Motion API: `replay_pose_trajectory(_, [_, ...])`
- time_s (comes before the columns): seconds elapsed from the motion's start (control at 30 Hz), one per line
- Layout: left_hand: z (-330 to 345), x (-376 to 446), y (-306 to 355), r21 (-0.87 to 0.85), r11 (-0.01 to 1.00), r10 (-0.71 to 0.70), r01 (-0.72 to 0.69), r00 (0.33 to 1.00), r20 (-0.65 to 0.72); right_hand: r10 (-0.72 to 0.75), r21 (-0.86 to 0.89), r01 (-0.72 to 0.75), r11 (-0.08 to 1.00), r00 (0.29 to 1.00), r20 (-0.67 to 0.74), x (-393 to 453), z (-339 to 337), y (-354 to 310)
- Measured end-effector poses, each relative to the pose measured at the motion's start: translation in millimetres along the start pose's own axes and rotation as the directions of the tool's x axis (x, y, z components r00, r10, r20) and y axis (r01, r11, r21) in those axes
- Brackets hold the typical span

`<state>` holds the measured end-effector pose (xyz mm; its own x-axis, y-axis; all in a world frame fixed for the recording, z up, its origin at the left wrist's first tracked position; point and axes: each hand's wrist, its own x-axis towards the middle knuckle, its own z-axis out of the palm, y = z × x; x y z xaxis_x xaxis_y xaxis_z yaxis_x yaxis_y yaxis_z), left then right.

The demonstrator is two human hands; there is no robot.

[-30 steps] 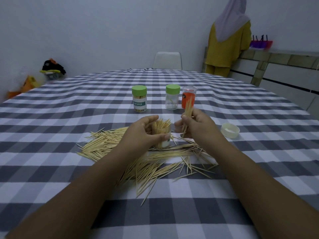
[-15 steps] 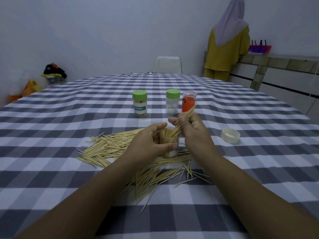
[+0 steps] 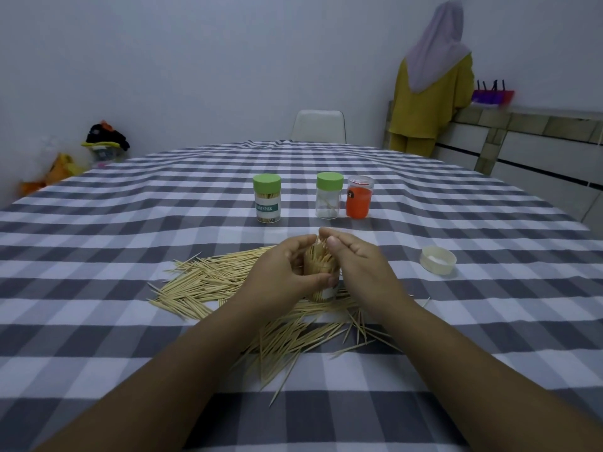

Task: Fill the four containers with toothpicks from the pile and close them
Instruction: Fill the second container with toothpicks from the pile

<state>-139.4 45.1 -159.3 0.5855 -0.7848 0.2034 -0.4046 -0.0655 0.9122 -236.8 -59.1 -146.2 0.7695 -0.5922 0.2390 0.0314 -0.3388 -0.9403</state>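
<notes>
Many loose toothpicks (image 3: 228,288) lie on the checked tablecloth (image 3: 98,321) under and in front of both wrists, the pile spreading mostly to the left of the left fingers and toward the viewer. Just above this pile the left hand (image 3: 280,272) grips the open container (image 3: 321,272), with its thumb across the near side and the other fingers curled around the far side. The right hand (image 3: 355,259) has come down onto the top of this container: half a second ago it pinched a small bundle of toothpicks tilted over the mouth, and now that bundle is inside and the curled fingers are cupped over the upright tips (whether they press the tips or only touch them I cannot tell). I judge that this container is almost full, so it will soon need its lid. The pale lid (image 3: 438,260) lies well to the right of the right fingers, apart from everything. Beyond the fingertips stand three other containers in a row: the labelled container (image 3: 267,203) with a green cap looks full, the clear container (image 3: 329,203) with a green cap holds only a few sticks, and the orange container (image 3: 359,200) just beside it shows no toothpicks. So much work remains, I think.
</notes>
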Motion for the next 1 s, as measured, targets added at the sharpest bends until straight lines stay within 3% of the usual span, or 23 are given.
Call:
replay_pose_trajectory(0.17, [-1, 1, -1, 0.029, 1.000, 0.009, -0.009, 1.000, 0.005, -0.151, -0.074, 0.149, 0.986, 0.988, -0.017, -4, -4, -3])
replay_pose_trajectory(0.37, [-2, -1, -1, 0.070, 0.997, 0.029, -0.026, 0.999, -0.042, -0.297, -0.319, 0.296, 0.900, 0.954, 0.046, -7, 6, 5])
replay_pose_trajectory(0.5, [-2, 0, -1, 0.076, 0.997, 0.014, -0.012, 0.999, -0.035, -0.242, -0.230, 0.229, 0.946, 0.970, -0.030, -5, 3, 1])
replay_pose_trajectory(0.7, [-1, 0, 1, 0.068, 0.998, 0.019, -0.016, 0.999, -0.046, -0.136, -0.286, 0.166, 0.944, 0.983, 0.121, -4, -3, -1])
replay_pose_trajectory(0.87, [-6, 1, 1, 0.012, 0.999, -0.037, 0.038, 0.998, -0.055, -0.025, -0.057, 0.027, 0.998, 0.999, 0.042, 0, -18, -8])
replay_pose_trajectory(1.0, [-13, 3, -1, -0.003, 0.998, -0.067, 0.067, 0.995, -0.080, 0.079, -0.295, -0.057, 0.954, 0.995, 0.063, 7, -37, -5])
